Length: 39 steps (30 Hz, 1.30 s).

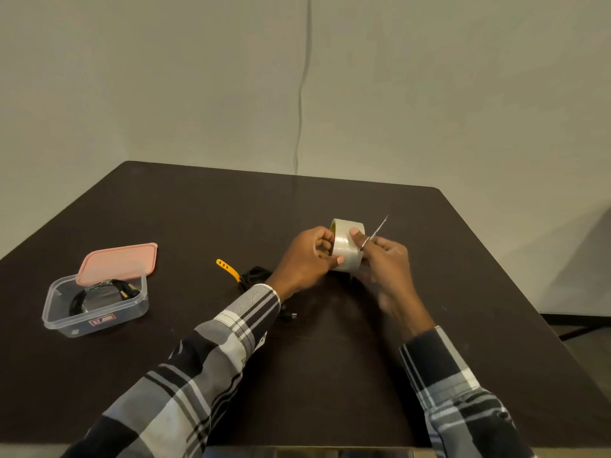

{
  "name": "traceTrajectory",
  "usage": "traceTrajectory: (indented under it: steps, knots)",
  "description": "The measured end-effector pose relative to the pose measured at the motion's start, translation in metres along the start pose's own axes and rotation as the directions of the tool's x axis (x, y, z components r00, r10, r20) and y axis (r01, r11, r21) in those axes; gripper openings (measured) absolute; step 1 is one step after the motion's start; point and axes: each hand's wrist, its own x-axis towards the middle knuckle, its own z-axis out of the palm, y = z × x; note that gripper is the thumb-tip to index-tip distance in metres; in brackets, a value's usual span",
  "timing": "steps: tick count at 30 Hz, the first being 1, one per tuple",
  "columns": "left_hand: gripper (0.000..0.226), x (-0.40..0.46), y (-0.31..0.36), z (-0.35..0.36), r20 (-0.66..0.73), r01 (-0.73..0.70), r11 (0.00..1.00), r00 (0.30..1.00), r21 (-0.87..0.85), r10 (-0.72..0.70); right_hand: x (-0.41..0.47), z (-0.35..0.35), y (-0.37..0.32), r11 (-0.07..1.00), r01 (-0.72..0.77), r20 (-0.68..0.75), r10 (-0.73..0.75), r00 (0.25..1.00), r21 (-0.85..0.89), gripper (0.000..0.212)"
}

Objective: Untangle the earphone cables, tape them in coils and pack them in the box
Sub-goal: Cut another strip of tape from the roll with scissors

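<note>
Nearest the camera, two plaid sleeves (pixel 211 368) are seen reaching forward over a dark table (pixel 330 391). A roll of tape (pixel 345 247) is held up between both hands above the middle of the table. It is gripped by the left hand (pixel 309 259), whose fingers are curled into the core from the roll's left side while the thumb is pressed on the outer face. The right hand (pixel 385 256) is placed against the roll's right side, its thumb laid on the tape's outer face. A thin shiny strip (pixel 375 233) is pinched in that same hand and sticks up and away from it, just right of the roll; whether it is a blade or a strip of tape cannot be told, as the hand is blurred.

Below and to the left of the grip, a bundle of black earphone cable (pixel 254 276) is seen lying on the table, partly hidden by the left wrist, with a small plug end (pixel 292 315) showing under the left sleeve. A yellow strap (pixel 228 267) is laid against the bundle's left edge.

Well to the left of the grip, a clear plastic box (pixel 96 322) is set on the table, with a coiled black cable (pixel 99 294) inside it. A pink lid (pixel 119 262) is propped tilted on the box's far rim.
</note>
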Motion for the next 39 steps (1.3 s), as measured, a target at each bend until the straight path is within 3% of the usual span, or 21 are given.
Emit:
traceTrajectory:
  steps: [4, 15, 24, 29, 34, 37, 39]
  knots:
    - [0.022, -0.003, -0.001, -0.002, -0.026, 0.020, 1.000, 0.999, 0.008, -0.020, -0.001, 0.009, -0.001, 0.998, -0.005, -0.020, 0.006, 1.000, 0.058, 0.016]
    - [0.026, -0.005, 0.011, -0.003, -0.097, 0.192, 0.966, 0.973, -0.171, -0.210, -0.013, 0.006, 0.003, 0.996, 0.010, 0.116, -0.020, 0.993, 0.087, 0.009]
    - [0.028, -0.007, 0.017, 0.001, -0.135, 0.210, 0.965, 0.963, -0.157, -0.231, -0.008, 0.018, 0.001, 0.987, -0.059, -0.038, 0.065, 0.997, 0.153, 0.011]
    - [0.023, -0.009, 0.023, 0.005, -0.162, 0.197, 0.977, 0.965, -0.080, -0.208, -0.010, 0.022, 0.010, 0.983, -0.050, -0.106, 0.070, 0.992, 0.179, 0.027]
    - [0.020, -0.007, 0.019, 0.001, -0.187, 0.205, 0.972, 0.957, -0.111, -0.223, -0.007, 0.004, 0.013, 0.969, -0.081, 0.085, 0.062, 0.994, 0.233, 0.026]
    - [0.027, -0.006, 0.017, -0.001, -0.225, 0.207, 0.956, 0.941, -0.209, -0.253, -0.005, -0.002, 0.017, 0.993, -0.013, 0.131, -0.003, 0.991, 0.120, 0.023]
    - [0.042, -0.007, 0.016, -0.002, -0.296, 0.114, 0.993, 0.949, -0.003, -0.110, -0.006, 0.001, 0.019, 0.998, 0.020, 0.127, -0.027, 0.991, 0.054, 0.019]
